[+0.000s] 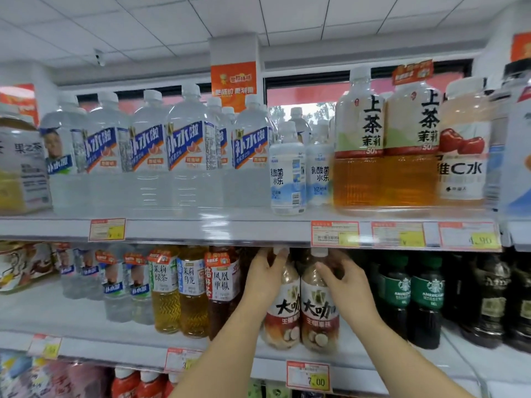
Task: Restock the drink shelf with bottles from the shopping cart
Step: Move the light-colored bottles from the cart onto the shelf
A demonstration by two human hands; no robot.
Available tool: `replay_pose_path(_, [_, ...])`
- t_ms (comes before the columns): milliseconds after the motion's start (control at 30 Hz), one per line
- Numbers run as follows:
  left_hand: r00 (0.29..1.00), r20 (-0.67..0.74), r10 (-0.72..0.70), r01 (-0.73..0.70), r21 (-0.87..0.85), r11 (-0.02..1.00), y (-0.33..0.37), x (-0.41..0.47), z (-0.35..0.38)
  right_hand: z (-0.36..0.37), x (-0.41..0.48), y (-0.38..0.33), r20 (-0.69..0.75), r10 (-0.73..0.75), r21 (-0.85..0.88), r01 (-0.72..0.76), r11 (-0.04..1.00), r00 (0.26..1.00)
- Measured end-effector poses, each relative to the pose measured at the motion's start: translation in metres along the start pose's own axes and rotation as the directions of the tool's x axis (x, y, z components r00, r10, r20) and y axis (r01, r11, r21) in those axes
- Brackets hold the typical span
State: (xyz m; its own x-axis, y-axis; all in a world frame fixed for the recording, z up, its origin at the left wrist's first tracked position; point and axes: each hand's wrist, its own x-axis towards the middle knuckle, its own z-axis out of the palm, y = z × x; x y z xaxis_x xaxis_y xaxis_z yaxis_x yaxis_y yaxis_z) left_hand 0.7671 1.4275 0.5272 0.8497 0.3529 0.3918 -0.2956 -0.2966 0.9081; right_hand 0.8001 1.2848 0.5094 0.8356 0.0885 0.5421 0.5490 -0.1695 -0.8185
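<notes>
left hand (265,278) grasping left coffee bottle (283,308), right hand (349,285) grasping right coffee bottle (319,311), both upright on middle shelf (86,326).

Premises: retail shop, drinks aisle. Evidence: white tiered shelf (178,228) stocked in rows with large water bottles (189,150), jasmine tea bottles (359,145) and dark coffee bottles (425,300), labels facing out; price tags (334,233) clipped along every shelf edge (one lower tag (309,376) reads 7.00); orange promotional sign (233,81) hung above; panelled drop ceiling (258,15) overhead.
</notes>
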Motion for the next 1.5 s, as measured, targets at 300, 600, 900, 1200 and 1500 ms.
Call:
replay_pose_path(300, [1.000,0.015,-0.024,0.020,0.221,0.975,-0.049,-0.036,0.006,-0.001,-0.045,0.041,0.112,0.103,-0.246,-0.073,0.967,0.988])
replay_pose_path(600, [0.995,0.075,-0.061,0.038,0.271,0.962,-0.083,-0.035,-0.005,0.002,-0.039,0.063,0.139,0.125,-0.333,-0.073,0.940,0.982])
replay_pose_path(900, [0.974,0.227,0.016,-0.066,0.214,0.975,-0.084,-0.027,-0.018,0.011,-0.038,0.064,0.142,0.100,-0.312,-0.051,0.949,0.985])
replay_pose_path(1200, [0.996,0.089,-0.027,0.001,0.283,0.959,-0.091,-0.035,-0.014,0.012,-0.040,0.059,0.176,0.117,-0.315,-0.056,0.947,0.977])
replay_pose_path(1500, [0.962,0.193,0.192,-0.269,0.558,0.785,-0.105,-0.074,-0.024,-0.001,-0.018,0.047,0.433,0.237,-0.218,-0.154,0.964,0.870])
